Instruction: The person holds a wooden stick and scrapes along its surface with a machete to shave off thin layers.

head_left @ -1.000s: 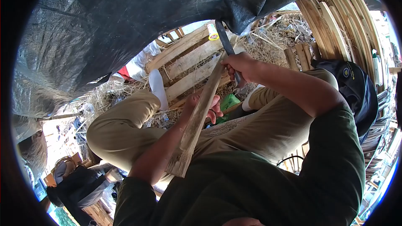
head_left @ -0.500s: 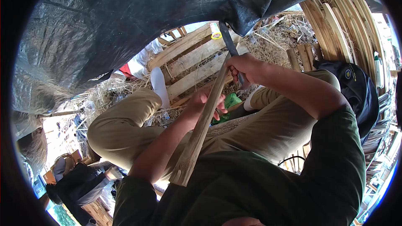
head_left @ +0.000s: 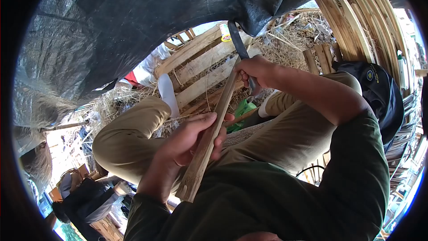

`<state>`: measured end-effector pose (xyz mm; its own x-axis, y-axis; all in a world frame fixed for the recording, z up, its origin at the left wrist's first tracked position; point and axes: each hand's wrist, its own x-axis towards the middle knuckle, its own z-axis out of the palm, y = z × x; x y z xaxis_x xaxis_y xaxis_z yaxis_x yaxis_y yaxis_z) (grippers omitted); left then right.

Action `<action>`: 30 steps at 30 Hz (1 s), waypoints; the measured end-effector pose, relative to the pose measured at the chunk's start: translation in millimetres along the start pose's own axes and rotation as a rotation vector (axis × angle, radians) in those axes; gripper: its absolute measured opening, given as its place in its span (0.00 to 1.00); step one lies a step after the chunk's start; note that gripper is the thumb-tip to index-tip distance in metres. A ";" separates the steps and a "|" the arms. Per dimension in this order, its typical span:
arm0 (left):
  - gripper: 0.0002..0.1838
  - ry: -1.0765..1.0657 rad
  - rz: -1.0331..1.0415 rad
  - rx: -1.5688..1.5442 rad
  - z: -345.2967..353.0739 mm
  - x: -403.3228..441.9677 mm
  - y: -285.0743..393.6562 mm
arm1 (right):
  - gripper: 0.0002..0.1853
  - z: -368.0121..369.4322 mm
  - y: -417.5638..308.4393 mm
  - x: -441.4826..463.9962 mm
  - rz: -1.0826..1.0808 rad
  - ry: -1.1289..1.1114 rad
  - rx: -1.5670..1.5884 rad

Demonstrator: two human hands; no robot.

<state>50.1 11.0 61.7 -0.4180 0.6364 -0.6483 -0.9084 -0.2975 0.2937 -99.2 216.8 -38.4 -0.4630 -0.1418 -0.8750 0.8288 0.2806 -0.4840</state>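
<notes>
A long squared wooden stick (head_left: pixel 206 152) slants across my lap, its thick cut end near my belly. My left hand (head_left: pixel 191 138) is wrapped round its lower half, thumb on the near side and fingertips coming round the other edge. My right hand (head_left: pixel 257 72) is closed in a fist at the stick's upper end, on a long dark curved blade-like tool (head_left: pixel 238 40). The tool reaches up past the fist, and a greyish curved part of it shows below. My fingers hide the part in the grip, and whether they also touch the stick I cannot tell.
A wooden pallet (head_left: pixel 209 56) lies beyond my feet amid straw, with a small white-and-yellow container (head_left: pixel 225 33) on it. A dark tarp (head_left: pixel 133 22) hangs overhead. Stacked wooden slats (head_left: pixel 356 27) and a black bag (head_left: pixel 379 89) are at right. Another person (head_left: pixel 87 201) is at lower left.
My left hand has shifted down along the stick and now wraps round it. The stick's lower end has moved slightly left and down. My right hand has shifted slightly left with the dark tool.
</notes>
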 end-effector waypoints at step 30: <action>0.25 0.249 0.000 0.091 -46.7 29.4 -3.7 | 0.28 -16.6 0.8 24.9 -0.447 0.147 -1.071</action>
<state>41.5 -2.5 8.7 -0.4135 0.4381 -0.7981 -0.9101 -0.2252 0.3479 -115.3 229.3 -60.4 -0.7367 -0.3387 -0.5853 -0.0727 0.9002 -0.4294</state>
